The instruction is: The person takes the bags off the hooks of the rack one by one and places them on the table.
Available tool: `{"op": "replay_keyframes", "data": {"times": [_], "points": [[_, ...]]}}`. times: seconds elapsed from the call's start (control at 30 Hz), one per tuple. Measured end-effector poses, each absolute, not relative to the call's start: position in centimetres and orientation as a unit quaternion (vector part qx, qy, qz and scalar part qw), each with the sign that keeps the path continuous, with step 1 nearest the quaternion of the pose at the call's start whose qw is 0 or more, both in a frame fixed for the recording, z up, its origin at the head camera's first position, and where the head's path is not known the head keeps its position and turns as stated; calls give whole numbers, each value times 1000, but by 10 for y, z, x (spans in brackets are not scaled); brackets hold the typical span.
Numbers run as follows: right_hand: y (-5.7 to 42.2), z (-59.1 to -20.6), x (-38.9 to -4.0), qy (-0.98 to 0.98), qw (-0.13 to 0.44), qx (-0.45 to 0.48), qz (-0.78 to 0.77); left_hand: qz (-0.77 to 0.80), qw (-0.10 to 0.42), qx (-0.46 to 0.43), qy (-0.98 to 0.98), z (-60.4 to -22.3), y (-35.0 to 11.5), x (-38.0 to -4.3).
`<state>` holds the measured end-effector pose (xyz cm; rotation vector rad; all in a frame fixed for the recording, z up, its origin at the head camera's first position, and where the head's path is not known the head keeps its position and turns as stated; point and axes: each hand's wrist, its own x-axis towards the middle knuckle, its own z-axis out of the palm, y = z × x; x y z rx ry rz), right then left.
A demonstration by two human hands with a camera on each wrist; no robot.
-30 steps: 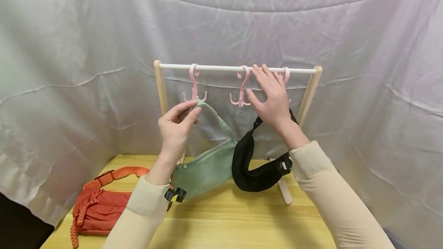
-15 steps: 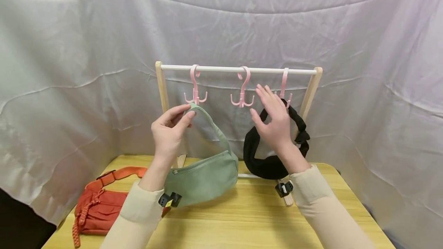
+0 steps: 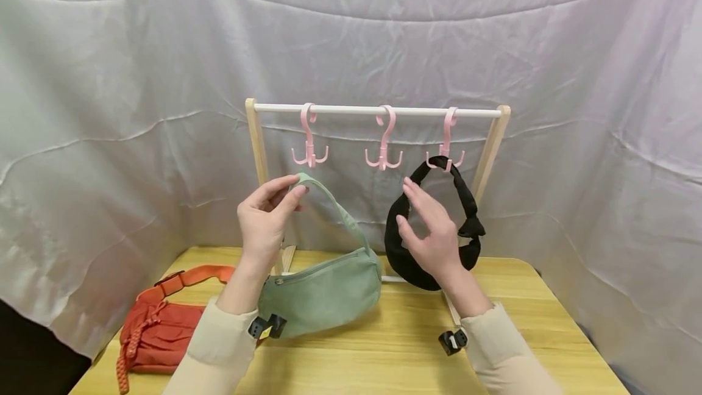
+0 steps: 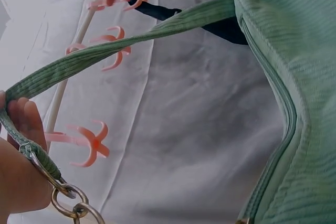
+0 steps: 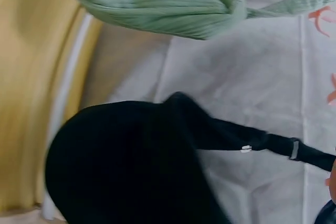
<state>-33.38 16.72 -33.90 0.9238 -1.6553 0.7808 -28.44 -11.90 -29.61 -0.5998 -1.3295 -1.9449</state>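
My left hand (image 3: 264,219) pinches the strap of a green shoulder bag (image 3: 326,291) just below the left pink hook (image 3: 310,139). The bag hangs from that grip, tilted, its zipper along the top edge. Metal chain links (image 4: 71,200) dangle at the strap's end in the left wrist view. A black bag (image 3: 408,255) hangs by its strap from the right pink hook (image 3: 446,139). My right hand (image 3: 436,236) is in front of it, fingers extended and holding nothing; whether it touches the bag I cannot tell.
A rack with a white bar (image 3: 345,110) and wooden posts (image 3: 490,154) stands at the back of the wooden table (image 3: 351,358). From its middle hangs another pink hook (image 3: 383,145) with bare prongs. A red-orange bag (image 3: 164,334) lies at the left. Grey cloth (image 3: 351,35) surrounds the table.
My right hand has come down from the bar, away from the right hook. The black bag now hangs freely there. My left hand has lowered slightly leftward with the green bag.
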Motion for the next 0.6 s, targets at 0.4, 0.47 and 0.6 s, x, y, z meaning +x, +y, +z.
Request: {"op": "replay_keyframes", "data": {"times": [0.4, 0.47, 0.6], "points": [[170, -394, -329, -719, 467, 374, 354, -758, 342, -231, -506, -299, -117, -283], [169, -403, -328, -719, 458, 377, 362, -761, 339, -231, -502, -299, -116, -282], [165, -420, -328, -712, 451, 394, 366, -767, 331, -234, -498, -301, -113, -281]]}}
